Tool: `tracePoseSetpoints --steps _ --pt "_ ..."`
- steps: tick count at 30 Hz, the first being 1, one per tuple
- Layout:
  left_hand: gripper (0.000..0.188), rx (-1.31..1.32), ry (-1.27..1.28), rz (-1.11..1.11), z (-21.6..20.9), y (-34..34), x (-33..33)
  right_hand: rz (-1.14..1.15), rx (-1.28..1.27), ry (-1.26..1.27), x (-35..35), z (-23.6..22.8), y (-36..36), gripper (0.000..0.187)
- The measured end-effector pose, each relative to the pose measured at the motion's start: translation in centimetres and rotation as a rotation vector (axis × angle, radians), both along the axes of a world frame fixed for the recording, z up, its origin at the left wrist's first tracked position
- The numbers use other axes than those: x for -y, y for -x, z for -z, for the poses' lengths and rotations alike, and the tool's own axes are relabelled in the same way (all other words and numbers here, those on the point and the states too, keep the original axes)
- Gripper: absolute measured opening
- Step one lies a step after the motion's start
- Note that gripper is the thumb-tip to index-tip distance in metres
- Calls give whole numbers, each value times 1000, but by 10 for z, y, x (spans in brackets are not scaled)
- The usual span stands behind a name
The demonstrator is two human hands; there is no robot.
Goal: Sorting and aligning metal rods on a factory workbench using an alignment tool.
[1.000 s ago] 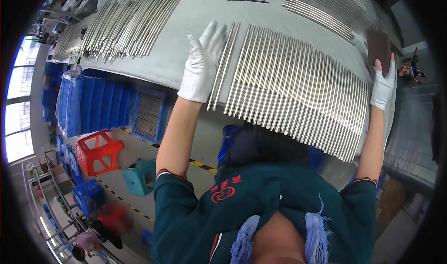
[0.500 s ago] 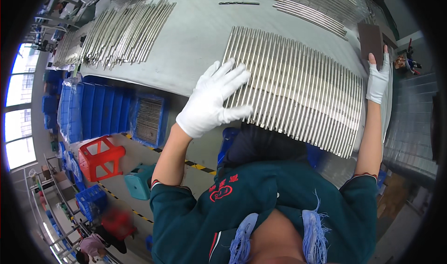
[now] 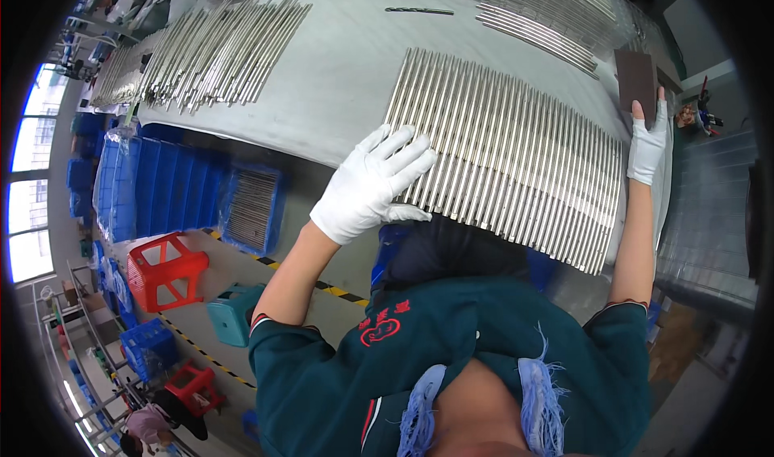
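Observation:
Side by side on the table lies a wide row of shiny metal rods. My left hand, in a white glove, is open at the row's left edge, its fingers stretched over the outer rods and its thumb near their lower ends. Beyond the row's right side, my right hand grips a flat brown rectangular block at its near end. That glove leaves the thumb tip and a fingertip bare; the other fingers are partly hidden.
A dark drill bit and several separate rods lie toward the far edge. A second rod pile occupies the table's left part. Blue crates, a red stool and a teal stool stand at the lower left.
My left hand has moved slightly down along the rods' left edge, with its fingers closer together. My right hand stays on the brown block. The whole view has shifted a little.

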State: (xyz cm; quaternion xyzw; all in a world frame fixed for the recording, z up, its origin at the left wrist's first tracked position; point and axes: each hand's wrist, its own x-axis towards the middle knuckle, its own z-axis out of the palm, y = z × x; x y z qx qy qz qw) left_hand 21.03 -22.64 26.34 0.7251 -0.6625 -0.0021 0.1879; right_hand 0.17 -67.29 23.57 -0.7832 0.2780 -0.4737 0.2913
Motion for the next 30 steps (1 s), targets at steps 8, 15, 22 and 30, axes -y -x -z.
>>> tracePoseSetpoints --steps 8,15,22,30 --pt "89 111 98 20 12 0 -2 -407 -231 -124 -92 -48 -29 68" --pt "82 27 157 18 18 9 -3 -695 -540 -98 -149 -65 -51 65" --pt "76 85 196 -8 17 8 0 -672 -653 -19 -158 -69 -59 65" --pt "57 63 335 43 16 12 -7 -775 -567 -36 -168 -72 -68 62"
